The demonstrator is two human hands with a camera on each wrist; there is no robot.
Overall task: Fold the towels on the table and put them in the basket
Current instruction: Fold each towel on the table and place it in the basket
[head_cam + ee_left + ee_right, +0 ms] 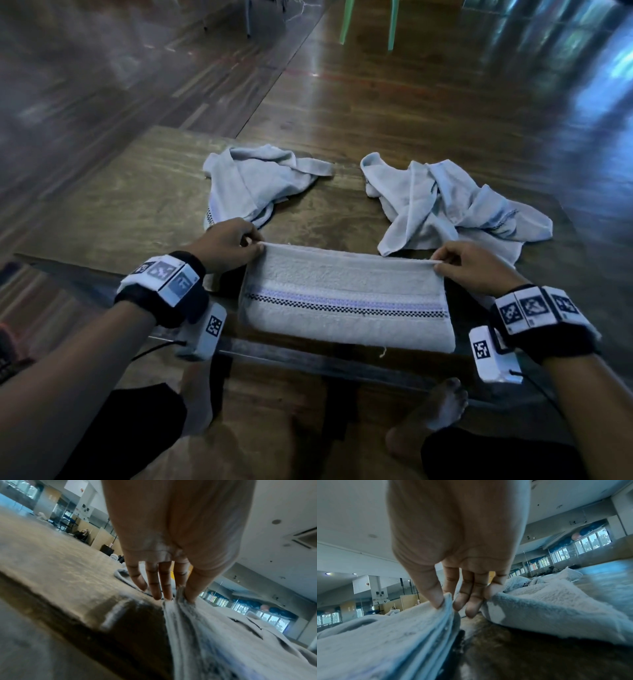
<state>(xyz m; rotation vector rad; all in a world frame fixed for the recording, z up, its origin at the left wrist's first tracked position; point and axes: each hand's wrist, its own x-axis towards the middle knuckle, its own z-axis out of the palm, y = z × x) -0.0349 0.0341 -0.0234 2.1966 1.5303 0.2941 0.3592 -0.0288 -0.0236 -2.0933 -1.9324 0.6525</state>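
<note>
A pale folded towel (346, 301) with a checked and lilac stripe lies at the near edge of the wooden table (130, 192). My left hand (228, 247) pinches its far left corner, and my right hand (470, 263) pinches its far right corner. In the left wrist view the thumb and forefinger of my left hand (180, 592) nip the layered towel edge (197, 626). In the right wrist view my right hand (453, 601) grips the stacked towel edge (402, 635) between thumb and fingers. Two crumpled towels lie beyond: one at back left (255, 183), one at back right (442, 209). No basket is in view.
The table's near edge (308, 363) runs just below the folded towel, with my bare feet (431, 418) on the floor under it. Green chair legs (368, 24) stand far back on the shiny wooden floor. The crumpled towel (547, 601) lies right beside my right hand.
</note>
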